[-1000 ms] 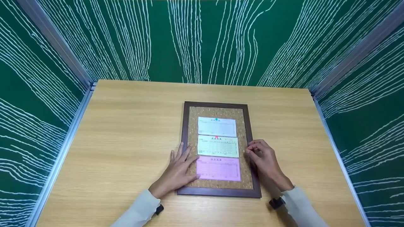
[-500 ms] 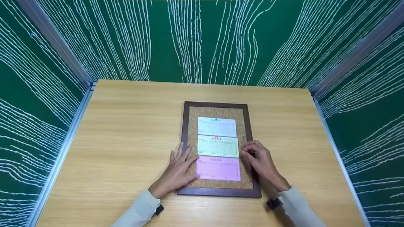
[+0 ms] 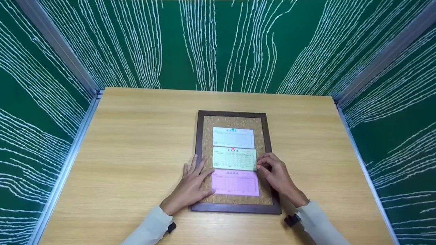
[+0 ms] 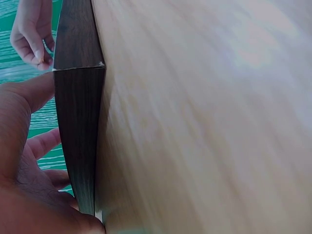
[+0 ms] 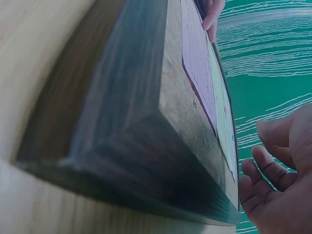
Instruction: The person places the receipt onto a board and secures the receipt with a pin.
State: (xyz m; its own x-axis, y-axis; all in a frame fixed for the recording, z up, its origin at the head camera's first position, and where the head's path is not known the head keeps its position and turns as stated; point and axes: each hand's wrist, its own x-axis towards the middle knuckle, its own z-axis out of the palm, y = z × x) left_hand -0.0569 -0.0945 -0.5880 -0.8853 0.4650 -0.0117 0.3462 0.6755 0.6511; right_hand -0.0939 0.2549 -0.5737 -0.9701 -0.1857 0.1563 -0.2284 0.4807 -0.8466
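Note:
A dark-framed corkboard [image 3: 235, 121] lies on the table with three printed slips in a column. The white slip [image 3: 233, 139] bears a green push pin [image 3: 232, 129] at its top; the pale green slip [image 3: 234, 160] has a red one [image 3: 233, 149]. Lowest is a purple slip [image 3: 235, 185]. My left hand [image 3: 189, 190] rests with spread fingers over the board's left edge, thumb and index fingertip at the purple slip's left side. My right hand [image 3: 278, 175] is over the right edge, by the green slip's lower right corner, pinching a small orange-red push pin [image 4: 42, 61], mostly hidden by the fingertips.
The wooden table [image 3: 143, 136] stretches out around the board. Green walls [image 3: 231, 44] with wavy white lines enclose its back and sides, joined by grey metal posts [image 3: 64, 44]. Black bands [image 3: 292, 220] show at both sleeve cuffs.
My right hand has moved left from the frame's right edge to the green slip's corner, still pinching. The left hand and the slips stay in place.

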